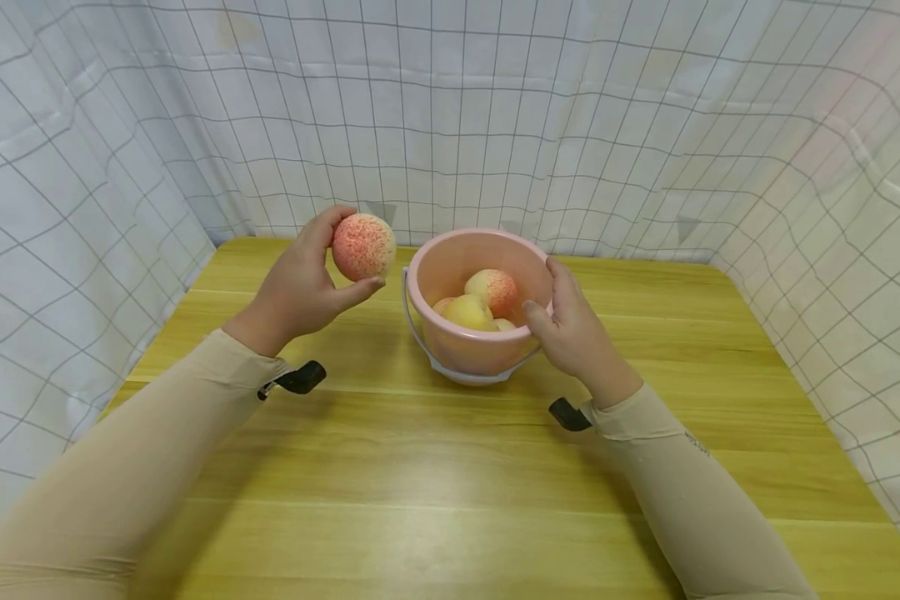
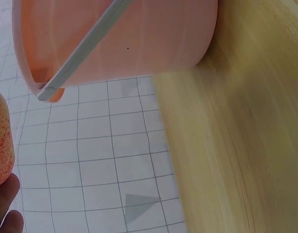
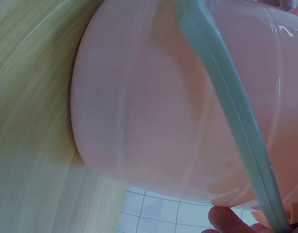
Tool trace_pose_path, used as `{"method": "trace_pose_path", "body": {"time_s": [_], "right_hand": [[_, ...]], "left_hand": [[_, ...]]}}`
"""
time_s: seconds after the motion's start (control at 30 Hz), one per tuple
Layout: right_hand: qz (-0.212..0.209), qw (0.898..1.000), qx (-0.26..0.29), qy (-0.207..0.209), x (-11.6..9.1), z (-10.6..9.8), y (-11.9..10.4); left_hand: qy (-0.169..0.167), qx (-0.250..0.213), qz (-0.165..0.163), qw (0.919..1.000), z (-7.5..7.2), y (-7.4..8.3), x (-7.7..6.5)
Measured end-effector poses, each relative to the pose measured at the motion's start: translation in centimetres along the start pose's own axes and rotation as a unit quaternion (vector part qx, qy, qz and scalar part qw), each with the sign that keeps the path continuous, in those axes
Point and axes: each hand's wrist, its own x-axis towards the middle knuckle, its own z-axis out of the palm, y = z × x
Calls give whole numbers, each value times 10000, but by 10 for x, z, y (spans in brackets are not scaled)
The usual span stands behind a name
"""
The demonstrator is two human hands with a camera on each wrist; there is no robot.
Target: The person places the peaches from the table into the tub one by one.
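Observation:
In the head view my left hand [image 1: 300, 279] holds a peach [image 1: 364, 247], red-speckled on one side and pale yellow on the other, between thumb and fingers. It is raised to the left of a pink bucket [image 1: 465, 354]. The same peach [image 2: 1, 141] shows at the left edge of the left wrist view. My right hand [image 1: 573, 329] grips the bucket's right rim, thumb over the inside and fingers outside. Within the bucket lie several peaches, among them a red-blushed peach [image 1: 492, 289] and a yellow one [image 1: 468, 312]. The bucket's grey-blue handle [image 3: 231, 107] hangs down its front side.
The bucket stands on a wooden table [image 1: 390, 500] with yellowish grain. White curtains with a dark grid [image 1: 450, 125] enclose the table at the back and both sides. Black wrist mounts [image 1: 303, 377] stick out from beneath both beige sleeves [image 1: 690, 483].

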Motion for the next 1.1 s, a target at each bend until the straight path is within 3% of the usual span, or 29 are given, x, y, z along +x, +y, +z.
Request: {"method": "trace_pose_path", "body": {"time_s": [0.63, 1.1], "right_hand": [[-18, 10000, 15, 14, 0, -1, 0], [29, 10000, 33, -6, 0, -1, 0]], "left_hand": [[-1, 35, 261, 9997, 6, 10, 12], [-108, -74, 256, 9996, 15, 18, 17]]}}
